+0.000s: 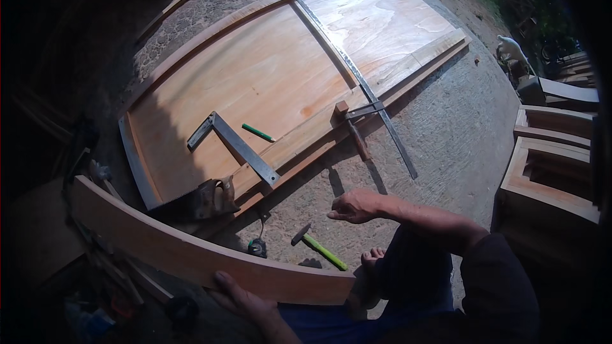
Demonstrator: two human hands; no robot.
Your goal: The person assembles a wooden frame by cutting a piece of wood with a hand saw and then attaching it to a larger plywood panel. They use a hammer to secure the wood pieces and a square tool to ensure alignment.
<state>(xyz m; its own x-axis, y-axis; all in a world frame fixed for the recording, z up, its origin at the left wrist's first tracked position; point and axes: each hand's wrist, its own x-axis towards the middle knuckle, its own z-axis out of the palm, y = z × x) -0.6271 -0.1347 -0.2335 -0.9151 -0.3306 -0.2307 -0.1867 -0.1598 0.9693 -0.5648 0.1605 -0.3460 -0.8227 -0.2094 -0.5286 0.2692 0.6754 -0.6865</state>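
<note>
My left hand (245, 299) grips the lower edge of a long wooden board (185, 241), its thumb on the near face. The board is tilted and runs from the lower middle up to the left. Above the concrete, my right hand (356, 206) is closed with its fingers curled; anything inside them is hidden. Below it lie a hammer (325, 253) with a yellow-green handle and a tape measure (257, 248). A large framed wooden panel (255, 89) fills the middle, spanned by a metal bar clamp (344, 57). On the panel rest a try square (239, 146) and a green pencil (257, 132).
A handsaw (217, 197) with a wooden handle lies at the panel's near corner. To the right stand wooden frames or drawers (548, 172), with a pale animal (512, 50) beyond them. Wood offcuts (118, 274) lie in shadow at lower left. My bare foot (373, 256) is near the hammer.
</note>
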